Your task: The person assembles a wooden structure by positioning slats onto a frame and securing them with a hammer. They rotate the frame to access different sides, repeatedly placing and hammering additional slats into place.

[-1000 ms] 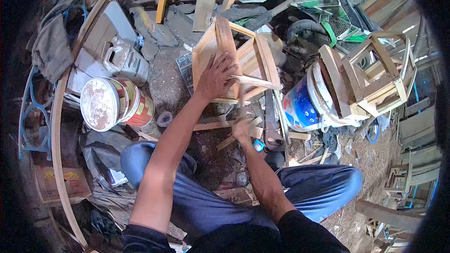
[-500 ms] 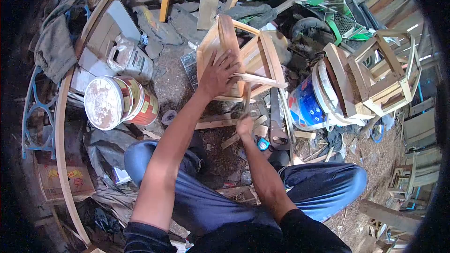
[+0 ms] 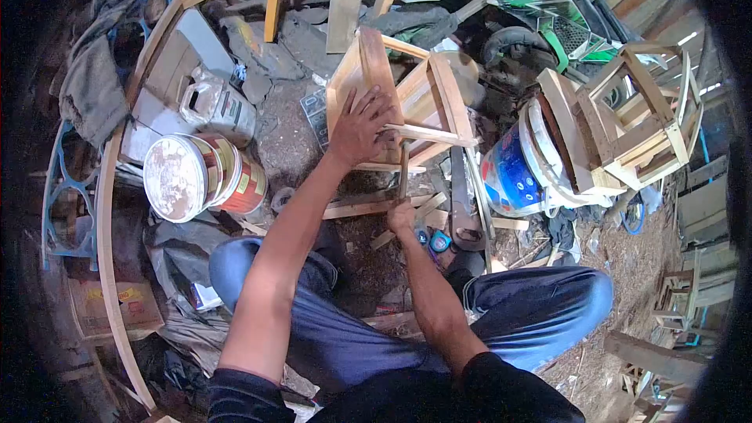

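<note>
My left hand (image 3: 362,127) lies with fingers spread on a broad board of a wooden frame (image 3: 450,94), its thumb side beside a thin wooden strip (image 3: 432,135) that crosses the frame's near side. The frame has slanted sides and stands tilted on the ground in front of me. My right hand (image 3: 402,216) is closed around the wooden handle of what looks like a hammer (image 3: 404,172), held upright below the strip. The tool's head is hidden at the frame. A teal tape measure (image 3: 440,241) sits just right of my right wrist, next to a handsaw (image 3: 468,229).
Paint buckets (image 3: 176,178) stand at left near a white jerrycan (image 3: 219,106). At right, a second wooden frame (image 3: 638,121) rests against a blue-and-white bucket (image 3: 507,172). A long curved wood strip (image 3: 108,266) runs along the left. Offcuts (image 3: 360,208) lie between my legs.
My right hand and the tool have shifted slightly left and down, and the tool's blur has gone. My left hand stays on the board. The view has shifted a little.
</note>
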The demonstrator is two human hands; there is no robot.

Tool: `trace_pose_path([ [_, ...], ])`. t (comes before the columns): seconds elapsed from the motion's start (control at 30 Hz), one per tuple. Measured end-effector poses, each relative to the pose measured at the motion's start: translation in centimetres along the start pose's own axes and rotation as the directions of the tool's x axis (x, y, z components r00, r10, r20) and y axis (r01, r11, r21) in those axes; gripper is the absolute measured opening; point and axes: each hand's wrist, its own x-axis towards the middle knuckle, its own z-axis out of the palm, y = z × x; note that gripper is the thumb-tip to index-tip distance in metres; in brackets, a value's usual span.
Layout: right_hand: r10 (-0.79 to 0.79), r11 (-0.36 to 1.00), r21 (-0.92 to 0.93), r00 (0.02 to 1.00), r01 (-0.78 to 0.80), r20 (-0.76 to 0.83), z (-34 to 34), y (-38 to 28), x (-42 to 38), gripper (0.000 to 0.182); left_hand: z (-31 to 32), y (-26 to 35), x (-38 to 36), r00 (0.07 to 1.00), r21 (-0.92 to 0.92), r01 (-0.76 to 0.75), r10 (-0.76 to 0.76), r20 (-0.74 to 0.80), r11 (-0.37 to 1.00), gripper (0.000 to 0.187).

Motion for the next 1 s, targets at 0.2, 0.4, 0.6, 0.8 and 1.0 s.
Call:
trace_pose_path([
  [0.2, 0.15, 0.986, 0.092, 0.979, -0.138, -0.136, 0.7, -1.7, -1.1, 0.024, 0.6, -0.2, -0.1, 0.999, -0.021, -0.005, 0.004, -0.042, 1.0, 0.042],
  [0.4, -0.069, 0.992, 0.106, 0.996, 0.075, -0.059, 0.9, -1.4, 0.7, 0.023, 0.5, -0.4, -0.2, 1.0, -0.026, -0.004, 0.003, -0.027, 1.0, 0.042],
  [0.6, -0.208, 0.964, -0.177, 0.978, 0.199, -0.033, 2.1, 0.8, 2.4, 0.024, 0.3, 0.1, 0.0, 1.0, -0.011, -0.004, 0.004, -0.029, 1.0, 0.042],
  [0.8, -0.376, 0.785, -0.461, 0.909, 0.414, 0.178, 1.7, 1.0, 3.1, 0.024, 0.7, 0.1, 0.0, 0.999, -0.012, -0.015, 0.015, -0.028, 1.0, 0.042],
  [1.0, -0.283, 0.658, -0.669, 0.936, 0.347, 0.208, 7.5, 5.6, 3.3, 0.022, 0.6, 0.0, 0.0, 0.999, -0.035, -0.038, 0.037, -0.031, 0.999, 0.042],
])
